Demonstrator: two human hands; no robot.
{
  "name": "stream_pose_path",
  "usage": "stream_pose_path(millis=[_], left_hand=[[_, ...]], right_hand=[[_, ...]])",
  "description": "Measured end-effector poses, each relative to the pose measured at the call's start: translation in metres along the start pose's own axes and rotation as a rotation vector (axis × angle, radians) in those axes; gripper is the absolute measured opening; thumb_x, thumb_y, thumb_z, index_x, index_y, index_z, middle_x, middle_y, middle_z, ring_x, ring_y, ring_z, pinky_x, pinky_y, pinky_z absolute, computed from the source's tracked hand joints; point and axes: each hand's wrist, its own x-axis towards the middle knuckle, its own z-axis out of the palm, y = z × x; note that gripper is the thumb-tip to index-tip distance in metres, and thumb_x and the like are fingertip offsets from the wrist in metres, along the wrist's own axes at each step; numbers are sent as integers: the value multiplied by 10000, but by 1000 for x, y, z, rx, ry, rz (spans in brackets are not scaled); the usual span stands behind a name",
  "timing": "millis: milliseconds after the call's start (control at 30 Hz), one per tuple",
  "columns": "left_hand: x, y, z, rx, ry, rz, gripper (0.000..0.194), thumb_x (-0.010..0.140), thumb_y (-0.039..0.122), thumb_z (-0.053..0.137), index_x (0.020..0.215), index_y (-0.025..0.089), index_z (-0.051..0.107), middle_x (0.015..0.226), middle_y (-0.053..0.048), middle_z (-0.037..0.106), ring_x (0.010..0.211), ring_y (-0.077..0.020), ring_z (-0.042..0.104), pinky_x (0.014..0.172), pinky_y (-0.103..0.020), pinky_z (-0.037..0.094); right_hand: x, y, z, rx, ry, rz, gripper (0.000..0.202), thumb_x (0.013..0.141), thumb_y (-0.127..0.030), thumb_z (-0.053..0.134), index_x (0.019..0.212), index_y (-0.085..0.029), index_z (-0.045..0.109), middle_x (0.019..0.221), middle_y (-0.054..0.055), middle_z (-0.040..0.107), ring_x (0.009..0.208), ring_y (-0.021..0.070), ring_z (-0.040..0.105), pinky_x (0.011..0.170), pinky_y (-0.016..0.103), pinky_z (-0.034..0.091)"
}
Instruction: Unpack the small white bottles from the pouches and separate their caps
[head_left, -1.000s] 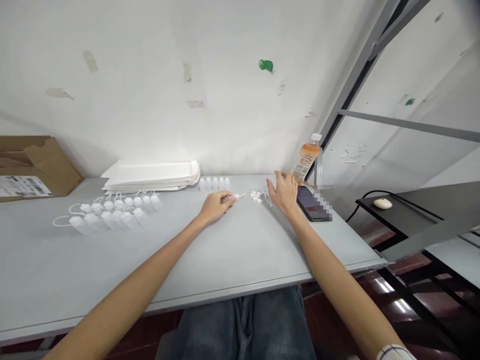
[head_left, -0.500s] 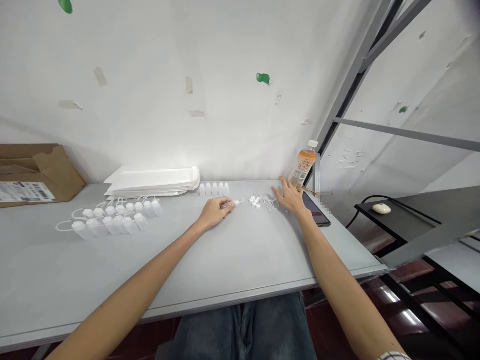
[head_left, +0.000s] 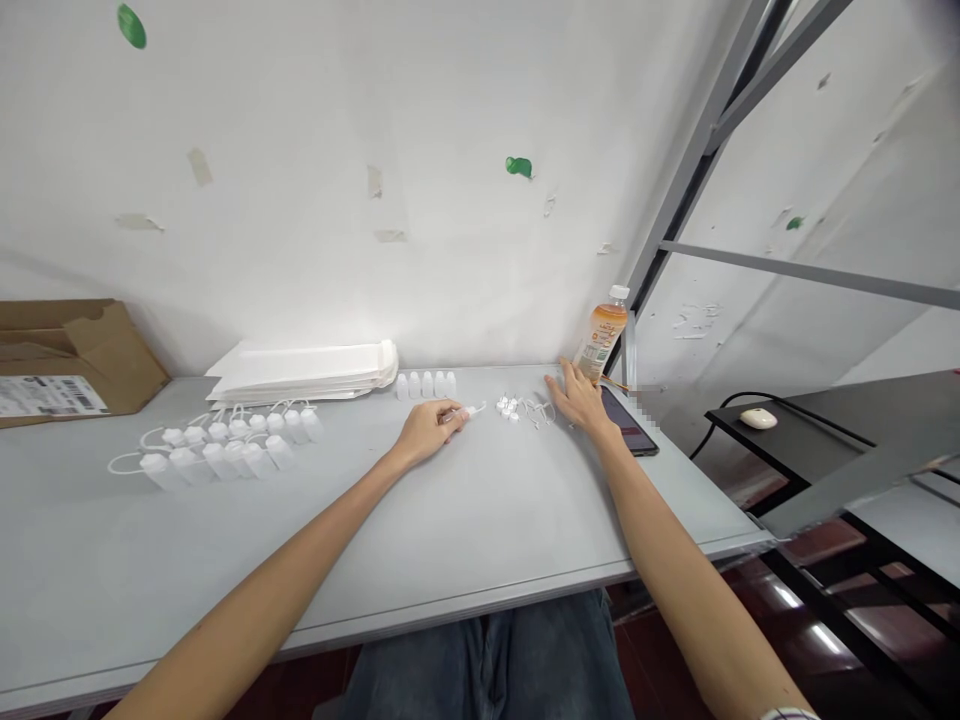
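My left hand (head_left: 431,430) is closed on a small white bottle (head_left: 466,412), whose tip points right, low over the table. To its right lie a pile of small white caps (head_left: 508,408) and several thin white loops (head_left: 538,411). My right hand (head_left: 581,398) rests with fingers apart just right of the loops, beside a drink bottle (head_left: 602,335) and a dark tablet (head_left: 628,422). Behind my left hand a short row of white bottles (head_left: 426,385) stands near the wall. More white bottles with loops (head_left: 217,450) are gathered at the left.
A stack of white envelopes (head_left: 300,370) lies against the wall behind the left group of bottles. An open cardboard box (head_left: 82,360) is at the far left. Past the table's right edge are a metal frame (head_left: 694,170) and a black surface with a white mouse (head_left: 758,419).
The view has tilted slightly. My left hand stays closed around the small bottle, its fingers covering more of it. My right hand rests in nearly the same spot.
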Motion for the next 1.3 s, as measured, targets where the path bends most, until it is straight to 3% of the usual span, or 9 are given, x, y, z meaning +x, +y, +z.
stream_pose_path(millis=[267,467,700,900,1100,1300], left_hand=[[0,1,0,-4,1,0,398,826,532,524,864,174,693,727,-12,687,512,-131,558,617,-274,435],[1,-3,1,-15,1,8,391,828,528,530,868,177,697,725,-13,692,511,-131,560,612,-274,442],[1,-5,1,-80,12,13,429,816,547,547,923,160,697,729,-24,682,493,-132,572,597,-277,470],[1,-6,-1,-118,16,25,413,832,517,547,962,156,699,743,-33,687,485,-128,591,609,-274,486],[0,-7,0,-91,35,35,419,845,499,544,1023,156,704,679,-24,683,534,-154,621,645,-282,495],[0,-6,0,-105,47,24,384,856,479,539,1000,158,693,631,-9,659,548,-159,637,685,-284,494]], right_hand=[[-6,-25,-7,13,2,-148,555,1002,-473,298,1492,-215,340,1460,170,482,1325,347,443,1022,601,348],[-13,-42,-3,62,11,-239,499,998,-408,361,1444,-193,425,1382,185,554,1239,328,534,1009,532,395],[-23,-80,3,472,88,-462,328,988,-318,404,1196,-206,630,1078,98,711,913,203,677,791,317,521],[-29,-120,1,355,101,-603,196,923,-210,516,921,-200,711,938,84,735,952,215,650,844,329,487],[-39,-115,0,303,37,-627,242,894,-170,505,985,-191,729,954,91,740,941,220,650,882,360,459],[-40,-109,2,262,68,-618,200,900,-186,533,944,-179,728,861,79,724,861,204,632,834,328,438]])
